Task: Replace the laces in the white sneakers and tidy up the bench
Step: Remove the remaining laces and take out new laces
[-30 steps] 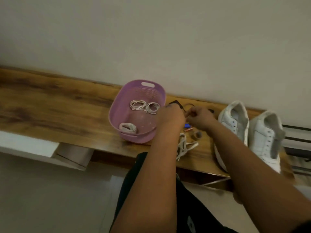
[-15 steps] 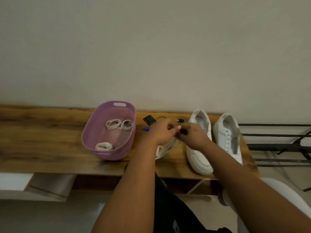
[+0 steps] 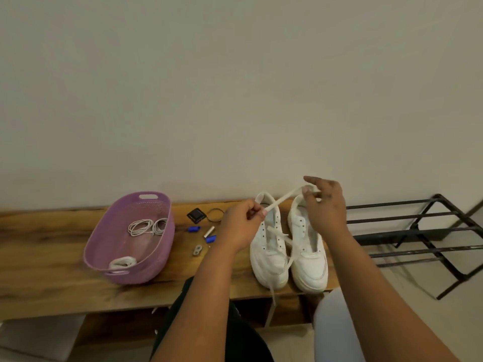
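Two white sneakers stand side by side on the wooden bench [image 3: 52,246], the left sneaker [image 3: 268,254] and the right sneaker [image 3: 309,262], toes towards me. A white lace [image 3: 283,199] is stretched between my hands above them. My left hand [image 3: 241,226] pinches one part of it over the left sneaker. My right hand [image 3: 325,205] pinches the other part higher up, above the right sneaker's heel. More of the lace trails down between the shoes and over the bench's front edge.
A purple basket [image 3: 162,246] on the bench holds coiled white laces [image 3: 147,227] and a white bundle [image 3: 122,262]. Small items lie between basket and shoes: a black square [image 3: 196,215], blue pieces [image 3: 194,229], a metal clip [image 3: 197,250]. A black shoe rack [image 3: 418,239] stands at right.
My hands lifted from the small items on the bench and moved right over the sneakers, now drawing a white lace taut between them. The view shifted.
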